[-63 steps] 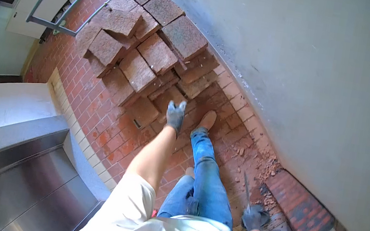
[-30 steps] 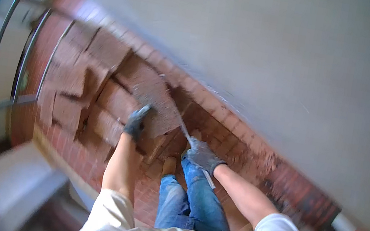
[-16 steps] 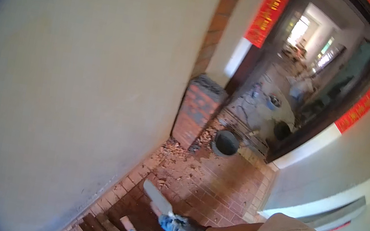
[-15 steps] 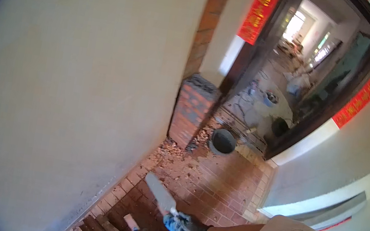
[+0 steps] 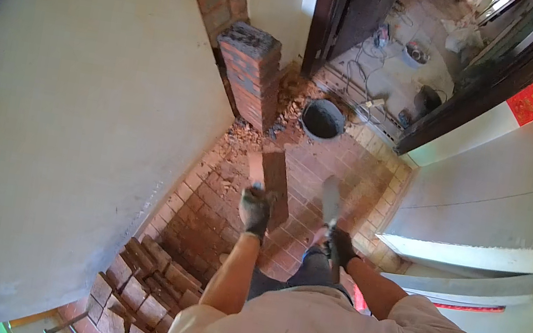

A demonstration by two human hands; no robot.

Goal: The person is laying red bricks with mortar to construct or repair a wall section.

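Observation:
My gloved left hand (image 5: 254,212) grips a reddish-brown brick (image 5: 276,173), raised over the tiled floor, its far end pointing toward the doorway. To its right, my gloved right hand (image 5: 337,246) is closed on the handle of a long flat trowel (image 5: 332,196), its blade pointing forward. Beyond the brick stands a short red brick pier (image 5: 250,84) with grey mortar on top, against the left wall. A grey bucket (image 5: 323,119) sits on the floor beside it, among broken rubble (image 5: 243,138).
Stacked bricks (image 5: 135,292) and a metal rail (image 5: 73,330) are at lower left. A pale wall (image 5: 81,102) runs along my left. Ahead, a dark-framed doorway (image 5: 441,119) opens onto a room with cables and buckets. A curved white ledge (image 5: 457,282) is at right.
I have turned from the brick stack toward the doorway. My left hand, empty earlier, took a brick and has raised it forward. The trowel now points ahead in my right hand.

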